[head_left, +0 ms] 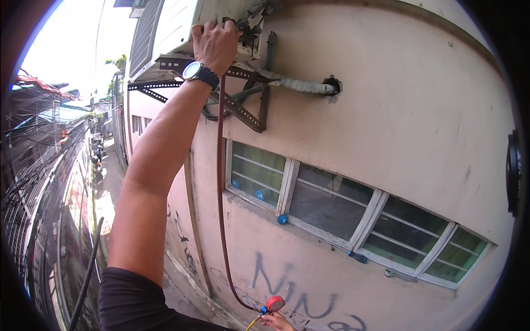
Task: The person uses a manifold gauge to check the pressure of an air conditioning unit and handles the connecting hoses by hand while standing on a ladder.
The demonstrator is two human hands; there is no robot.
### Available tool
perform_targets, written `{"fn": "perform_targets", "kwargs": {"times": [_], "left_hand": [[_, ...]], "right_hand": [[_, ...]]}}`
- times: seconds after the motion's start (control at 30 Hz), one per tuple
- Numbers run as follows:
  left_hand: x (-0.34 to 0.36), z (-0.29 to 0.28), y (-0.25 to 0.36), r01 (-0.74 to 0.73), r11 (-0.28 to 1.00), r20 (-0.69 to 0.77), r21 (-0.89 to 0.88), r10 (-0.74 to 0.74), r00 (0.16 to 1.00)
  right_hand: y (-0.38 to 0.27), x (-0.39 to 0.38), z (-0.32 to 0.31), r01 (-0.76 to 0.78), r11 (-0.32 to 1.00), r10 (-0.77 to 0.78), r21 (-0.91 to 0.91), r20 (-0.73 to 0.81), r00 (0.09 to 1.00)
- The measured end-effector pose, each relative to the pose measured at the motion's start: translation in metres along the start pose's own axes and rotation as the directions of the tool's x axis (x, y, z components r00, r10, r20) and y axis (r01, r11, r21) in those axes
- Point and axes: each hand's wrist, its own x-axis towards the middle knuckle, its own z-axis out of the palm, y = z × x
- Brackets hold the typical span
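Observation:
My left hand (pixel 214 43), a watch (pixel 200 73) on its wrist, reaches up to the side of a white air conditioner outdoor unit (pixel 175 30). Its fingers are curled beside the dark valves and fittings (pixel 249 30); what they grip is hidden behind the hand. A dark red hose (pixel 220 165) hangs from behind that wrist and runs down to a red pressure gauge (pixel 274 303) with a blue valve part (pixel 264 310). At the lower edge, my right hand (pixel 277 321) holds the gauge from below, partly cut off. A yellow hose (pixel 253 322) leaves the gauge downward.
A perforated steel bracket (pixel 243 113) carries the unit. A wrapped pipe (pixel 301 85) enters a wall hole. Along the window (pixel 331 203) ledge are a wrench (pixel 400 275), a blue-handled tool (pixel 358 257) and a round blue object (pixel 282 219). Bundled cables (pixel 41 182) hang at left above an alley.

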Motion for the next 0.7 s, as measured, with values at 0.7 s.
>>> {"fn": "perform_targets", "kwargs": {"times": [0.7], "left_hand": [[0.016,-0.008,0.009,0.054,0.994,0.193,0.092,-0.071,0.979]], "right_hand": [[0.092,0.151,-0.125,0.034,0.993,-0.01,-0.115,0.199,0.98]]}}
